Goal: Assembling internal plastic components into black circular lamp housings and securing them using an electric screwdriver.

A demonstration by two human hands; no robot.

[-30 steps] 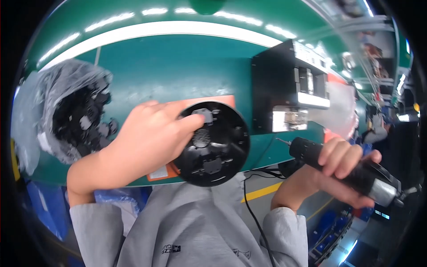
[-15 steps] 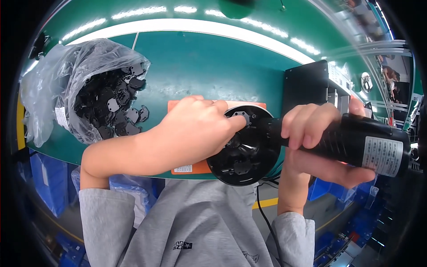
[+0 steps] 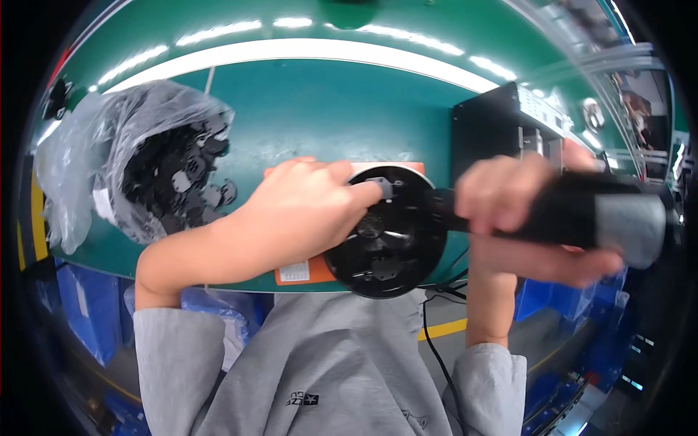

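My left hand [image 3: 313,200] is closed at the far-left rim of a round black dish-shaped housing [image 3: 414,247] that is tilted toward me. Its thumb presses on a small dark grey plate-like part [image 3: 385,187] inside the housing. A similar small part [image 3: 385,269] sits lower in the same housing. Motion blurs my right hand [image 3: 505,196], whose fingers wrap round a thick black cylindrical power tool [image 3: 563,211], which looks like an electric screwdriver and bears a pale label. The tool's narrow end meets the housing's right side; its tip cannot be made out.
An open clear plastic bag [image 3: 80,174] full of black parts [image 3: 171,174] lies on the green table [image 3: 305,109] at the left. Beneath the housing is an orange object [image 3: 320,270]. A black box-shaped unit [image 3: 483,131] stands at the right. Blue bins [image 3: 87,305] are below the table edge.
Both hands, the housing and the tool appear slightly further left in view, along with a small shift of the whole scene. My right hand and the tool are now blurred.
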